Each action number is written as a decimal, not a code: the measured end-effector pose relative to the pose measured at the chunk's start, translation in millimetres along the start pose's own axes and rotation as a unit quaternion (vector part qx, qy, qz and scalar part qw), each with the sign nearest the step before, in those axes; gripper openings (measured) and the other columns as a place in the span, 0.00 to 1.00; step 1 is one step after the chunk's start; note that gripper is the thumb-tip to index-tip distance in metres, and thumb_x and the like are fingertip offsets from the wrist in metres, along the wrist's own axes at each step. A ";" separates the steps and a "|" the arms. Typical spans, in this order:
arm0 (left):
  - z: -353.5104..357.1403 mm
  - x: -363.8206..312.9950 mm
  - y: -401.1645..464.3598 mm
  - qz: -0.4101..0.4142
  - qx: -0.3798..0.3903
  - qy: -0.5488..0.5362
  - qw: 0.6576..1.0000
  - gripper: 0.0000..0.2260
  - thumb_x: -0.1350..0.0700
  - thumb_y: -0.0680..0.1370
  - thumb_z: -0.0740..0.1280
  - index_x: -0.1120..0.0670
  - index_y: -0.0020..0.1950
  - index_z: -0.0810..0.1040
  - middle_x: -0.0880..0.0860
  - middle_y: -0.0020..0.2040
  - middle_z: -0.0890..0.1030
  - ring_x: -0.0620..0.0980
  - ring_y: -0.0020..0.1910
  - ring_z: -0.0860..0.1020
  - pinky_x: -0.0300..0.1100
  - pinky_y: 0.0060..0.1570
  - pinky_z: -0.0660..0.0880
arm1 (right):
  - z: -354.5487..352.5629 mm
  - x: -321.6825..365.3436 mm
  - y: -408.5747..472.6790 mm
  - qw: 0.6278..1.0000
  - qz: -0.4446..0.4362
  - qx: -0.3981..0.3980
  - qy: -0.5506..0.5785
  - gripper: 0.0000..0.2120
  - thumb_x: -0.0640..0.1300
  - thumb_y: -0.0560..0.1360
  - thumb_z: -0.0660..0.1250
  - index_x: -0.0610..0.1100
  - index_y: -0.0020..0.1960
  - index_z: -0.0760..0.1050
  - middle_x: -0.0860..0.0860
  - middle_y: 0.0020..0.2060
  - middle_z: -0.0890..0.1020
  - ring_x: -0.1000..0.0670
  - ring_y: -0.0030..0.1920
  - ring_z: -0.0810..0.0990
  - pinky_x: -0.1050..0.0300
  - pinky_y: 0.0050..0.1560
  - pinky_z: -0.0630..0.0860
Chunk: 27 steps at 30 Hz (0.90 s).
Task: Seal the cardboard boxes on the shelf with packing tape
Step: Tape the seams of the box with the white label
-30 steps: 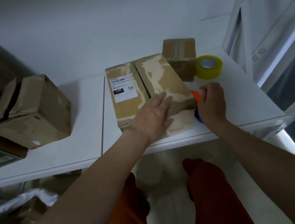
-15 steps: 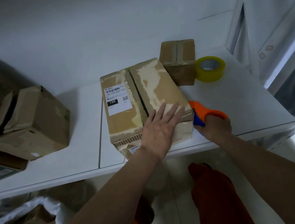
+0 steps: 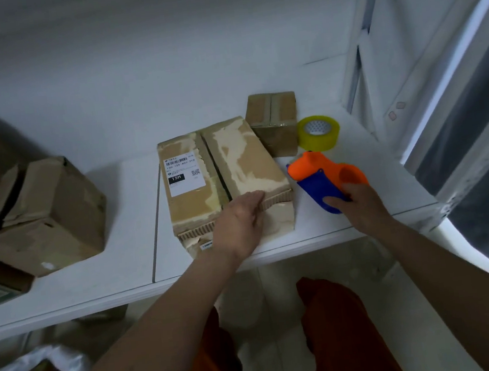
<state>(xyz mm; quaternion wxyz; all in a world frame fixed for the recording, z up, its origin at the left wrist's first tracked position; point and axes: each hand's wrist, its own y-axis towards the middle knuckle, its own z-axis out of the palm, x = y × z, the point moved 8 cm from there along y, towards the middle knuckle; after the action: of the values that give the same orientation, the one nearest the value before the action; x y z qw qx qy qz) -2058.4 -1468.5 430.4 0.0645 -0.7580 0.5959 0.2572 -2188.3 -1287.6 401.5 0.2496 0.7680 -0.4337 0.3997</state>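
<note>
- Cardboard box (image 3: 223, 169): my left hand (image 3: 241, 222) rests flat on its near edge, fingers straight.
- Orange tape dispenser (image 3: 324, 176): my right hand (image 3: 358, 206) has fingers clamped on it.

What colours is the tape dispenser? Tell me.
Orange and blue tape dispenser, clearest in the head view.

We see a dim, bluish-grey picture with flat, soft light. The brightest area is a pale strip along the window frame (image 3: 431, 121) at the right, and a weak sheen lies on the white shelf (image 3: 327, 227) near it. Soft shadows spread to the left behind the crumpled box (image 3: 48, 213) at the left edge, where we lose detail in murk. The orange and blue tape dispenser (image 3: 324, 176) stands out sharply in colour. Straight lines bow toward the corners, and the forearms at the bottom look stretched. Fine grain softens everything.
</note>
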 end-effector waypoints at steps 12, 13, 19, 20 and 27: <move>-81.5 -32.1 3.1 -0.136 0.103 -0.342 0.924 0.18 0.68 0.78 0.59 0.60 0.67 0.74 0.53 0.60 0.81 0.47 0.59 0.77 0.37 0.61 0.71 | -3.0 80.3 -43.6 0.972 -0.085 0.211 -0.065 0.13 0.43 0.73 0.70 0.31 0.49 0.78 0.38 0.42 0.83 0.42 0.43 0.81 0.53 0.44 0.75; -84.0 -29.8 -1.7 -0.130 0.106 -0.351 0.921 0.16 0.68 0.78 0.59 0.61 0.64 0.77 0.54 0.57 0.82 0.49 0.57 0.79 0.41 0.62 0.72 | -1.0 83.9 -45.4 0.969 -0.085 0.221 -0.067 0.12 0.43 0.73 0.70 0.33 0.50 0.79 0.40 0.43 0.83 0.44 0.44 0.82 0.51 0.46 0.76; -92.1 -11.5 -32.7 -0.148 0.120 -0.428 0.884 0.14 0.68 0.77 0.59 0.61 0.53 0.83 0.56 0.48 0.85 0.53 0.49 0.83 0.40 0.51 0.79 | 23.7 101.9 -63.5 0.942 -0.038 0.333 -0.038 0.04 0.44 0.73 0.70 0.47 0.48 0.80 0.54 0.42 0.85 0.57 0.44 0.83 0.61 0.45 0.77; -91.2 -6.2 -37.7 -0.166 0.123 -0.443 0.872 0.12 0.66 0.78 0.60 0.60 0.51 0.83 0.54 0.45 0.85 0.50 0.44 0.83 0.38 0.46 0.79 | 27.6 105.7 -66.8 0.936 -0.031 0.348 -0.030 0.03 0.44 0.73 0.70 0.49 0.47 0.80 0.55 0.41 0.85 0.57 0.43 0.83 0.63 0.44 0.75; -75.6 30.6 -68.1 -0.261 0.130 -0.530 0.796 0.07 0.66 0.78 0.64 0.62 0.50 0.82 0.56 0.39 0.84 0.47 0.37 0.83 0.38 0.39 0.81 | 56.5 121.9 -83.8 0.908 0.006 0.418 0.031 0.06 0.45 0.72 0.67 0.46 0.48 0.80 0.53 0.41 0.86 0.54 0.43 0.84 0.64 0.42 0.76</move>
<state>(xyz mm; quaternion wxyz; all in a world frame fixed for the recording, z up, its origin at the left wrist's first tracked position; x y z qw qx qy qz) -1966.1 -1506.5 467.0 0.5331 -0.6144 0.2756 0.5123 -2056.2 -1343.9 468.2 -0.0831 0.7867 -0.2236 0.5695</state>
